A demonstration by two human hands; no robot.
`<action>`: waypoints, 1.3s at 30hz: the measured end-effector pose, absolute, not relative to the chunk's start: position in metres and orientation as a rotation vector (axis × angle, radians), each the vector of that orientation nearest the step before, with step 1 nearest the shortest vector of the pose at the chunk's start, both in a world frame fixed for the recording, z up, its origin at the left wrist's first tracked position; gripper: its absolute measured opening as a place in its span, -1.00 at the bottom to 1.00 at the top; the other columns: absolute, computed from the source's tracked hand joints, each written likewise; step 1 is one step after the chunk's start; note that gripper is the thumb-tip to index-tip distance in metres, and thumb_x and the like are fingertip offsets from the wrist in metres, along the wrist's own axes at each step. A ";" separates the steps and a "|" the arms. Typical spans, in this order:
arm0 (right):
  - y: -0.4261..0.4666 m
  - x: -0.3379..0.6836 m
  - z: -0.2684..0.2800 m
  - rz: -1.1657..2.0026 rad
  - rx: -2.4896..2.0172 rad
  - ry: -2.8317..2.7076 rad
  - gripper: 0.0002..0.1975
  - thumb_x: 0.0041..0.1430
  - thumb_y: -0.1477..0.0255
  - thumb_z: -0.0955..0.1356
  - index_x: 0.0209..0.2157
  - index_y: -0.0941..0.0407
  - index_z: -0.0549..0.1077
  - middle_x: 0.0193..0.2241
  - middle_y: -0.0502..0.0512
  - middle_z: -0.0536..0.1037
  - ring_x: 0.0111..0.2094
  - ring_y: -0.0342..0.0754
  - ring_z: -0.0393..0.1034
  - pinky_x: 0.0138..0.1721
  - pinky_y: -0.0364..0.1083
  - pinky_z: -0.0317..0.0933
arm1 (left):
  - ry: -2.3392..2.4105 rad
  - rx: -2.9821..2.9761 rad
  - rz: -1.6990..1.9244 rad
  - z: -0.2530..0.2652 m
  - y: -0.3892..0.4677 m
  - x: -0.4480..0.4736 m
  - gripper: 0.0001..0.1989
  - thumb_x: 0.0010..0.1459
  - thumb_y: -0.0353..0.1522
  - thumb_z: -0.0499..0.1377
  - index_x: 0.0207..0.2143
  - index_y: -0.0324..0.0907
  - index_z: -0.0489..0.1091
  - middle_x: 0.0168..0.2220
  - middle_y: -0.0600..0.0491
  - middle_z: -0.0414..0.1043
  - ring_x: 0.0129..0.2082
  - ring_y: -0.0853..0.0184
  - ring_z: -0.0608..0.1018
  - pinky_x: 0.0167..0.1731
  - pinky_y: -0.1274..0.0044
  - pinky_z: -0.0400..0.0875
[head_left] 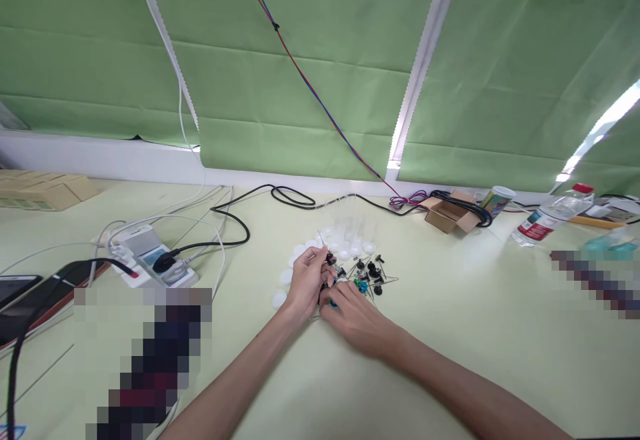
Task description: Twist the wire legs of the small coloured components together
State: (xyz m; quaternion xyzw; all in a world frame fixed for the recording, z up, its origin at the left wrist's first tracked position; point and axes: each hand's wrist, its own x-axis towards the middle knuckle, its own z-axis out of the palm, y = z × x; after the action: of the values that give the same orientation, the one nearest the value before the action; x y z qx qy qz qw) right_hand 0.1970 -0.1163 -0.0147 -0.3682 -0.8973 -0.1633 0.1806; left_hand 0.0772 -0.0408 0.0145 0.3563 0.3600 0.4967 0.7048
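Note:
My left hand [306, 281] is closed in a pinch on a thin wire-like stem [321, 236], whose upper end sticks up past the fingertips. Dark small parts show beside those fingers, partly covered by them. Just to the right and nearer to me, my right hand [350, 313] has its fingers curled down at the pile, and what they hold is hidden. To its right lie several small black-headed pieces with thin metal stems [373, 271] and a teal-blue piece [362, 287]. Round white caps [287, 277] curve around the left side, and clear tubes [353, 227] stand behind the hands.
A power strip [150, 253] with plugged-in cables sits at the left, near dark phones or tablets [30, 307]. A black cable [245, 227] loops along the back. An open cardboard box [447, 217], a can [497, 200] and a water bottle [547, 217] stand at the back right.

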 end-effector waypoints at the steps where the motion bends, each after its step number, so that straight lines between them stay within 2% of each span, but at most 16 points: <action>1: -0.115 0.197 -0.015 -0.444 -1.012 -2.537 -0.79 0.25 0.72 0.18 -0.29 0.21 0.38 -0.24 0.20 0.40 -0.25 0.01 0.20 -0.23 -0.03 0.14 | 0.783 0.794 1.124 0.014 -0.040 0.077 -0.67 -0.08 -0.23 0.37 -0.50 -0.20 0.29 -0.55 0.13 0.40 -0.71 0.52 0.39 -0.78 0.69 0.20; 6: -0.112 0.200 -0.017 -0.371 -0.929 -2.504 -0.78 0.31 0.68 0.17 -0.32 0.22 0.39 -0.37 0.14 0.41 -0.33 -0.04 0.19 -0.30 -0.06 0.13 | 0.762 0.797 1.149 0.012 -0.039 0.078 -0.67 -0.09 -0.23 0.38 -0.51 -0.21 0.30 -0.53 0.12 0.40 -0.69 0.51 0.41 -0.76 0.68 0.22; 13: -0.116 0.199 -0.015 -0.261 -0.902 -2.412 -0.76 0.35 0.63 0.16 -0.06 0.20 0.38 -0.35 0.13 0.46 -0.30 -0.03 0.27 -0.27 -0.07 0.21 | 0.790 0.817 1.145 0.012 -0.038 0.078 -0.65 -0.09 -0.21 0.38 -0.50 -0.21 0.30 -0.51 0.10 0.41 -0.69 0.51 0.43 -0.76 0.68 0.22; 22: -0.116 0.197 -0.018 -0.283 -0.864 -2.401 -0.73 0.34 0.65 0.14 -0.07 0.27 0.40 -0.43 0.13 0.45 -0.39 -0.05 0.28 -0.35 -0.09 0.25 | 0.822 0.870 1.156 0.014 -0.039 0.077 -0.64 -0.08 -0.18 0.36 -0.51 -0.21 0.29 -0.51 0.11 0.40 -0.70 0.51 0.41 -0.77 0.67 0.22; 34: -0.118 0.198 -0.028 -0.217 -0.885 -2.455 -0.69 0.31 0.66 0.16 0.06 0.25 0.29 -0.34 0.16 0.51 -0.32 -0.05 0.40 -0.31 -0.09 0.31 | 0.832 0.891 1.161 0.016 -0.039 0.076 -0.67 -0.07 -0.18 0.36 -0.47 -0.22 0.33 -0.49 0.09 0.39 -0.69 0.50 0.42 -0.77 0.67 0.21; 39: -0.117 0.198 -0.030 -0.212 -0.891 -2.462 -0.70 0.31 0.66 0.16 0.04 0.24 0.29 -0.32 0.17 0.52 -0.31 -0.05 0.41 -0.30 -0.09 0.31 | 0.832 0.897 1.170 0.017 -0.039 0.076 -0.67 -0.08 -0.19 0.36 -0.47 -0.22 0.34 -0.49 0.09 0.39 -0.69 0.50 0.41 -0.77 0.67 0.21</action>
State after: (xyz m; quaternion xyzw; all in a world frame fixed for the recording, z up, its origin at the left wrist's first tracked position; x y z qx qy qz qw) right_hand 0.1976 -0.1173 -0.0305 -0.3279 -0.9065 -0.0782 0.2544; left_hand 0.0759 -0.0393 0.0167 0.3970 0.3679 0.5175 0.6627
